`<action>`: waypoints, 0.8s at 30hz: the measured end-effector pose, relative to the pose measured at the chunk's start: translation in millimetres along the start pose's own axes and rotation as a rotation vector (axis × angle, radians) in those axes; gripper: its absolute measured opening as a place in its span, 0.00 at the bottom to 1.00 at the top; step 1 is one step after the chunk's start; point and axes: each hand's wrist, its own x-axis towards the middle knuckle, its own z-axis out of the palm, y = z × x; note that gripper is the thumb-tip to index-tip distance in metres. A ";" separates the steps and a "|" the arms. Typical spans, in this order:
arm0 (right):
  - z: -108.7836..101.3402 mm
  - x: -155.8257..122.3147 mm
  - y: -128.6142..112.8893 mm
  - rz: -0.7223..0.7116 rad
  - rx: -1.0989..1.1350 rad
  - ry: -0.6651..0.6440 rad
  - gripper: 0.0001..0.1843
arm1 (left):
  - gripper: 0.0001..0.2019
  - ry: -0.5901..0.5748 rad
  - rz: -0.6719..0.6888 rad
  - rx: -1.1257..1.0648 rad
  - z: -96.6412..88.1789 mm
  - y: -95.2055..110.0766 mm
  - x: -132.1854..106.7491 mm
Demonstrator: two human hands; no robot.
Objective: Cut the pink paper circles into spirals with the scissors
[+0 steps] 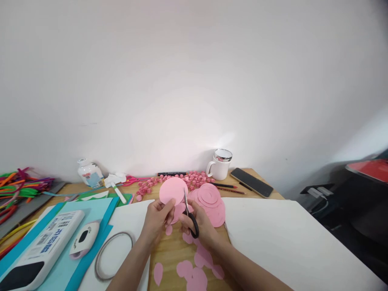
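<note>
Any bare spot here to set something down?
Best: the large white sheet right of the right hand, before the phone. Smaller: white paper between ring and left hand. Crowded: pink circles behind the scissors, scraps on the wood, gadgets on the blue sheet.

Plain white wall [194,81], wooden table [169,250]

Head-worn camera, facing forward and down, close above table [172,250], wall [194,81] ahead
</note>
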 end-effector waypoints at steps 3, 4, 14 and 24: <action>2.6 -2.0 -3.9 0.028 -0.022 0.009 0.29 | 0.20 0.010 0.006 0.020 -0.4 -1.3 0.7; 3.5 -2.6 -6.3 0.036 -0.038 0.016 0.29 | 0.20 0.015 0.008 0.033 -0.9 -2.0 0.8; 5.4 -1.6 -20.7 -0.045 0.038 0.012 0.31 | 0.21 -0.019 -0.012 0.074 -1.6 -1.4 -1.6; -0.2 -0.6 -6.3 -0.034 -0.013 0.025 0.29 | 0.21 -0.008 0.013 0.076 -2.2 1.3 -0.6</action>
